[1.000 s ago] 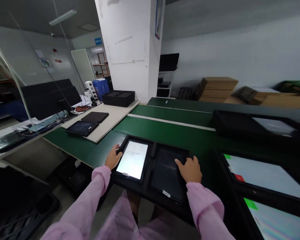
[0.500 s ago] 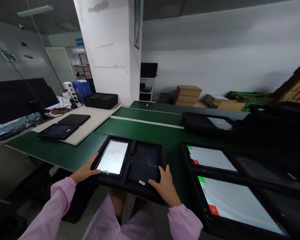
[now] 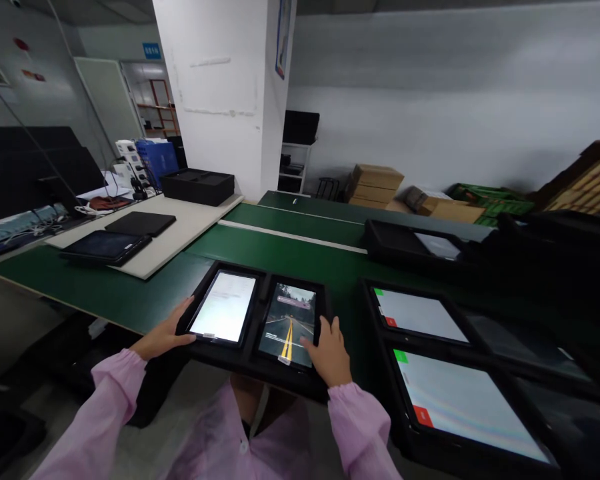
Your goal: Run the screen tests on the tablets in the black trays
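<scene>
Two tablets lie side by side in a black tray [image 3: 264, 285] at the near edge of the green table. The left tablet [image 3: 224, 307] shows a bright white screen with faint text. A lock screen with a road picture and the clock lights the right tablet [image 3: 290, 320]. My left hand [image 3: 166, 333] grips the tray's left side, its thumb on the near corner and fingers along the edge. My right hand [image 3: 330, 350] rests at the right side with fingers spread, the thumb tip at the right tablet's screen edge.
At right, another black tray [image 3: 403, 400] holds tablets with white screens and green and red corners. Behind it is a further black tray [image 3: 387, 243]. On the left, a dark tablet [image 3: 105, 245] and a flat black slab [image 3: 141, 223] lie on a pale board [image 3: 180, 247].
The right tablet's screen has gone from dark to a lit lock screen. My right thumb has moved a little up along its edge. The view has shifted slightly.
</scene>
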Motion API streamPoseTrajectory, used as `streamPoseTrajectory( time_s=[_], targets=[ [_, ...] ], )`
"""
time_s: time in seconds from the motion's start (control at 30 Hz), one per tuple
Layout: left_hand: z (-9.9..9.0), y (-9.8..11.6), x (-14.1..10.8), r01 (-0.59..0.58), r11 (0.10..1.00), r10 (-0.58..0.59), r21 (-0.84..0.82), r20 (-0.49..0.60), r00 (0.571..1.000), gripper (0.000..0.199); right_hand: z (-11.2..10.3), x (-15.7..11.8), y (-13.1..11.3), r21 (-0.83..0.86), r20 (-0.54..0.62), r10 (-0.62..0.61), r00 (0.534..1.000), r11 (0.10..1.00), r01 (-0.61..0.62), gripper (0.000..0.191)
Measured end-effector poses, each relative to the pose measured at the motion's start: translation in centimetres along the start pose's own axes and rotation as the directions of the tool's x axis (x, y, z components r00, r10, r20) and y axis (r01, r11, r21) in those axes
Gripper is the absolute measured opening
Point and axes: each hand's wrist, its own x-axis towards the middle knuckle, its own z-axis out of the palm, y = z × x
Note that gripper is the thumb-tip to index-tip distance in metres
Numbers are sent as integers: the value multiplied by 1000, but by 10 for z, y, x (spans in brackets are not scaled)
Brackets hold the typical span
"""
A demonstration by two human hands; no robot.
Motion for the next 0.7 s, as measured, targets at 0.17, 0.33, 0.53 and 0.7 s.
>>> streamPoseTrajectory(
  time_s=[0.17,0.33,0.53,0.7],
  targets=[
    [0,-2,-2,30,994,-26,-101,42,999,109,2,1,7,98,27,-21,999,995,18,68],
    [1,-3,0,33,994,-26,-107,68,997,107,6,-24,23,102,113,-39,993,994,28,87],
    [7,-5,9,-6,999,8,-41,51,999,98,3,-31,13,39,124,39,992,998,-45,90],
    [10,-4,25,6,1000,-6,2,45,999,98,4,-25,3,-24,90,120,989,993,-118,88]
  ],
)
